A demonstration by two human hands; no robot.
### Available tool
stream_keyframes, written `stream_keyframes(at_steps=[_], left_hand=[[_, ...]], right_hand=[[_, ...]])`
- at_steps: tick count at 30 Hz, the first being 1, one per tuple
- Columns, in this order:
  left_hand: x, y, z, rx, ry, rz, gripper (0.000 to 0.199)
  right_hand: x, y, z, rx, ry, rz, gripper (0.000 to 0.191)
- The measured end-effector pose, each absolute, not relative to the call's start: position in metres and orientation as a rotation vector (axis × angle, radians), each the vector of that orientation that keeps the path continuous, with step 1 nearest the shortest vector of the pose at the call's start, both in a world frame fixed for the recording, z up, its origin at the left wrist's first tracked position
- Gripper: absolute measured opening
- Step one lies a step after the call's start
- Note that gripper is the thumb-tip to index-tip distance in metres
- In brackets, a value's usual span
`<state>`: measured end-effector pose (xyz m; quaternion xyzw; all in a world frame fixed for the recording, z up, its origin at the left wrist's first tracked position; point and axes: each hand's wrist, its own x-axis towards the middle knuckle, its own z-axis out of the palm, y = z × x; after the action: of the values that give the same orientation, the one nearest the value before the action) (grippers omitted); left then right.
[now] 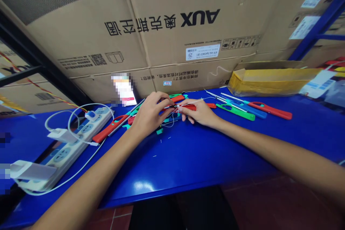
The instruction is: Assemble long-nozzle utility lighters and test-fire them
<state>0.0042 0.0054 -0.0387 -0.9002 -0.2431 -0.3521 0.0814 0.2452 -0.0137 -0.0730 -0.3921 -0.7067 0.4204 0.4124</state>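
1. Head view, grip: the left hand [149, 113] and right hand [195, 111] are both closed in a fingertip pinch on a slim red plastic handle [190, 107], held over a glossy blue workbench [172, 176].
2. Surroundings: a thin white wire [170, 124] loops below the hands; a small teal plastic piece [160, 131] lies near it.
3. Hazards: slack wire could snag on the neighbouring green plastic handle [235, 111]; a loosened pinch could drop the red handle among the other parts.
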Motion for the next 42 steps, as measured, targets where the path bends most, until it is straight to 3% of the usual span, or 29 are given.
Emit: stream_keyframes(at_steps=[30, 42], left_hand=[[0.005, -0.001, -0.035, -2.674, -0.753, -1.261, 0.01], [0.005, 0.011, -0.047, -2.763, -0.785, -1.094, 0.012]], right_hand=[[0.251, -0.01, -0.076, -0.984, -1.863, 0.941, 0.038], [0.25, -0.009, -0.079, -0.974, -1.976, 0.807, 0.035]])
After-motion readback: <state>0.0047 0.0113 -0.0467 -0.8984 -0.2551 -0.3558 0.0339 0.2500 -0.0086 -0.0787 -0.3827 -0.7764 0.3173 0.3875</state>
